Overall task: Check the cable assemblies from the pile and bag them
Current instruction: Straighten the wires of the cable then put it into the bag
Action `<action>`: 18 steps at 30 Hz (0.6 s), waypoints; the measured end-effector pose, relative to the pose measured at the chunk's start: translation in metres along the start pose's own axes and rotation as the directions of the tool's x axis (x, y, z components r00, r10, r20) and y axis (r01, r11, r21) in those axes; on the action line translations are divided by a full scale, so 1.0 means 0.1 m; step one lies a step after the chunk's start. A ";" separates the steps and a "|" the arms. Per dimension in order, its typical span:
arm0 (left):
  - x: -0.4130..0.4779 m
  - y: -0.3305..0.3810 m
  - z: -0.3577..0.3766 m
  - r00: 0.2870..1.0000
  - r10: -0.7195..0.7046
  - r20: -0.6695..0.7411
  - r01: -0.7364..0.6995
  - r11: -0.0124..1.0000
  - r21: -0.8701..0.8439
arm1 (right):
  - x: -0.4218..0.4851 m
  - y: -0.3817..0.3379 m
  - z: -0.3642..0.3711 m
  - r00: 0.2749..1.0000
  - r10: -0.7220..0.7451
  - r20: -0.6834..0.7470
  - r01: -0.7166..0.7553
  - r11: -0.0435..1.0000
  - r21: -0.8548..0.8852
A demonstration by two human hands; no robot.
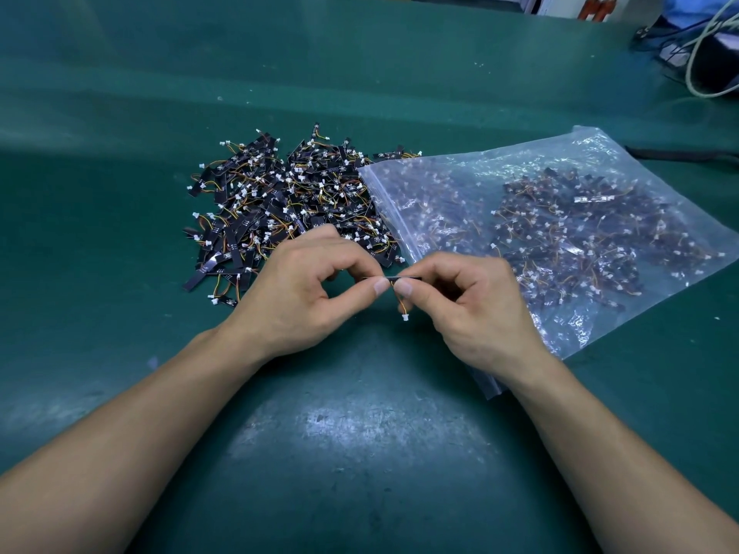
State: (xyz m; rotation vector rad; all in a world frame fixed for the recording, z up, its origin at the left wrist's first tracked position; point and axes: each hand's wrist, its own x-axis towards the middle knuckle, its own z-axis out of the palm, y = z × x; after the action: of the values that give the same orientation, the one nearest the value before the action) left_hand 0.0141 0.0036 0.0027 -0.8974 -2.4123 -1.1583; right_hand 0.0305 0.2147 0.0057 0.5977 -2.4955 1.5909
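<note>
Prob. halfway: bag (560, 233) mid-right well filled, big pile (288, 201) centre awaits, left grip (304, 285) & right grip (472, 309) pinch one assy (394, 278).

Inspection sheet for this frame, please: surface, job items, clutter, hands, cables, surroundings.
Surface: green mat, scuffed near the person.
Job's things: loose pile of cable assemblies beyond the hands; clear zip bag right of it, partly filled; one held assembly.
Clutter: nothing seen.
Hands: left hand and right hand both pinch the held assembly's strip.
Cables: white and dark cables, far right corner.
Surroundings: orange objects at the far edge, unclear.
</note>
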 end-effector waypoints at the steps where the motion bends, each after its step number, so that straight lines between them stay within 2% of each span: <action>1: 0.00 0.00 0.00 1.000 -0.007 0.006 0.007 1.000 -0.010 | 0.00 0.00 0.00 1.000 0.005 -0.001 -0.005 1.000 0.011; 10: 0.00 -0.01 -0.01 1.000 -0.015 -0.014 0.015 1.000 0.014 | 0.00 -0.01 0.01 0.998 0.057 -0.018 -0.056 0.996 0.075; 18: 0.00 0.00 0.00 1.000 -0.024 0.008 0.024 1.000 -0.004 | 0.01 0.00 0.00 1.000 0.024 -0.012 -0.024 1.000 0.018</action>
State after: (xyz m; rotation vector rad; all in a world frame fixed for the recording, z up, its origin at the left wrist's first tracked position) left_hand 0.0140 0.0034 0.0025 -0.8782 -2.4350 -1.1709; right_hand 0.0294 0.2143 0.0063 0.5603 -2.4913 1.6221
